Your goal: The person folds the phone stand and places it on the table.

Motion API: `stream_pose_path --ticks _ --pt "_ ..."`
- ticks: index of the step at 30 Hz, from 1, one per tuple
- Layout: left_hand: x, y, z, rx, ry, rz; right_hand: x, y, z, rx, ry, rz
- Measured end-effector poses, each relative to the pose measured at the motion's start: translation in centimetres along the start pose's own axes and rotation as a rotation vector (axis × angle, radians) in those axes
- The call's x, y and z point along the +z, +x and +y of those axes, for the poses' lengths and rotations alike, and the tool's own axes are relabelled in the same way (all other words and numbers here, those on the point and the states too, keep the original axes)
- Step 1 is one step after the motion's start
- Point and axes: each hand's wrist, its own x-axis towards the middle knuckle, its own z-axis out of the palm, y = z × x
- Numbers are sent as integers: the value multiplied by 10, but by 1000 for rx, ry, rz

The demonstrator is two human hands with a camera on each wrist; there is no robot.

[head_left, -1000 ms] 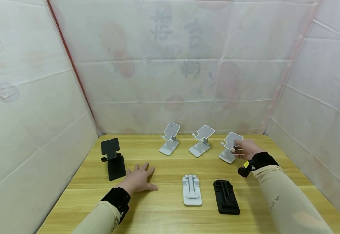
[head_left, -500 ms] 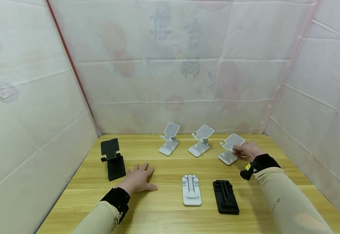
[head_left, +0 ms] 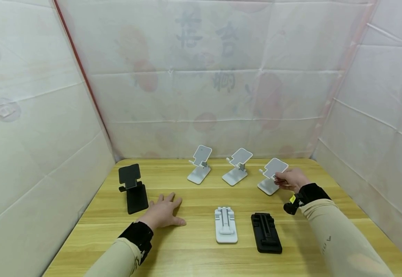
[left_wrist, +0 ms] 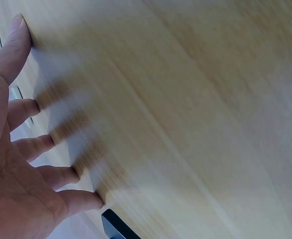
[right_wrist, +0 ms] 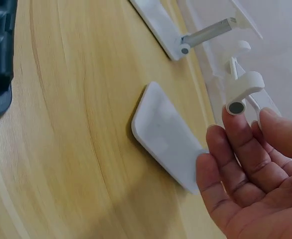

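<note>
I see my right hand [head_left: 291, 179] at the far right of the table [head_left: 194, 257], its grip pinched on the raised plate of the rightmost white stand [head_left: 273, 175]. In the right wrist view the fingertips [right_wrist: 234, 119] touch the stand's hinge arm from below, the thumb closing in beside it, while the stand's flat white base [right_wrist: 168, 137] sits on the wood just under the palm. That stand is unfolded, its plate tilted up, and it stands last in a back row with two more unfolded white stands, the middle white stand [head_left: 237, 171] and the left white stand [head_left: 199, 168], each apart from its neighbour.

My left hand [head_left: 163, 213] lies flat on the table, fingers spread and straight, holding nothing; the left wrist view shows the fingertips [left_wrist: 22, 25] resting on bare wood.

Near the front, a folded white stand [head_left: 226, 230] and a folded black stand [head_left: 266, 232] lie flat side by side, between my two arms. An unfolded black stand [head_left: 133, 188] sits near the left edge, just beyond my left hand.
</note>
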Motion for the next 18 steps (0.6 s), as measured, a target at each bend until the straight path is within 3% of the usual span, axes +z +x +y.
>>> stream_pose_path --ticks 7,18 --pt "0 1 1 1 1 2 10 2 -3 -52 27 -23" --pt "0 1 0 -5 4 -3 27 -2 -19 -182 -42 -243"
